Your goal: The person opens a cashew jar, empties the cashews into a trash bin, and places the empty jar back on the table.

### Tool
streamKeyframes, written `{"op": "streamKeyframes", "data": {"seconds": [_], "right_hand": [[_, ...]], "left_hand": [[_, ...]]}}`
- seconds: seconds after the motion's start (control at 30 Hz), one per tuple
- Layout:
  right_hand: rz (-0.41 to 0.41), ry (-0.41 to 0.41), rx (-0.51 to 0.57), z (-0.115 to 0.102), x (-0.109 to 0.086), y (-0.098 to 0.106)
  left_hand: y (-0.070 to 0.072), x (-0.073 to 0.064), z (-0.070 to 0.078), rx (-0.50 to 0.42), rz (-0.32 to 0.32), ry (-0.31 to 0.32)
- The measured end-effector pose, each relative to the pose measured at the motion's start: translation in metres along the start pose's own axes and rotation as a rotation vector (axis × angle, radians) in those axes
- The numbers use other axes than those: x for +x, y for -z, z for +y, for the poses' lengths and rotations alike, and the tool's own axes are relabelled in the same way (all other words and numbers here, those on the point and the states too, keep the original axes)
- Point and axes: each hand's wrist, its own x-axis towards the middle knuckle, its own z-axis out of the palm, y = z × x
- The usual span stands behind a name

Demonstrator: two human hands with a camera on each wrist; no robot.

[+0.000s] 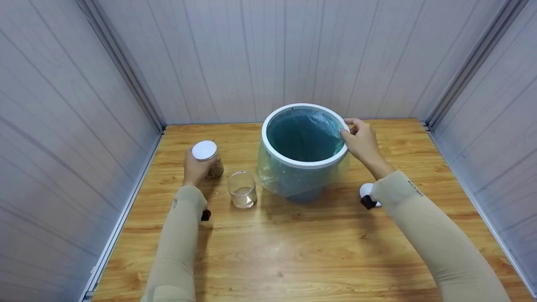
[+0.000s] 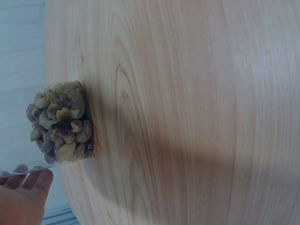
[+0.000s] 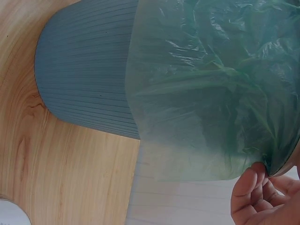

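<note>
My left hand (image 1: 196, 167) grips a clear jar (image 1: 216, 171) with a white lid (image 1: 204, 149), upright on the table. The left wrist view shows curved tan and grey pieces (image 2: 63, 119) in its lower part; whether nuts or shells I cannot tell. At the far side, my right hand (image 1: 364, 140) pinches the white rim (image 1: 308, 164) of a trash can (image 3: 89, 65), its thumb inside the edge. A thin green bag (image 1: 277, 176) lines the can and hangs down over its outside. Between jar and can stands a clear glass (image 1: 243, 191), seemingly with a little clear liquid.
A white round object (image 1: 366, 189), like a lid, lies under my right forearm, partly hidden by the black wrist camera (image 1: 368, 202). The wooden table (image 1: 277, 251) is bounded by pale panel walls (image 1: 260, 58) at the back and both sides.
</note>
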Motion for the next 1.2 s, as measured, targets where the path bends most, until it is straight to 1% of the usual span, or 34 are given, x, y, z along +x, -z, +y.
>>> {"op": "streamKeyframes", "data": {"seconds": [0.27,0.47,0.73,0.93,1.13,1.2], "right_hand": [[0.022,0.011,-0.004,0.000,0.001,-0.002],[0.010,-0.004,0.007,-0.002,0.001,-0.003],[0.007,0.005,0.013,-0.002,0.001,-0.004],[0.003,0.000,0.004,-0.001,0.002,-0.004],[-0.004,-0.007,0.003,0.000,0.004,-0.004],[0.005,0.001,0.002,0.000,0.004,-0.005]], "left_hand": [[0.000,-0.002,0.001,0.008,0.024,0.025],[0.002,-0.004,0.001,0.024,0.035,0.040],[0.006,-0.009,0.000,0.037,0.045,0.033],[0.007,-0.010,0.003,0.037,0.044,0.021],[0.012,-0.012,0.007,0.036,0.033,0.004],[0.014,-0.013,0.008,0.050,0.036,-0.006]]}}
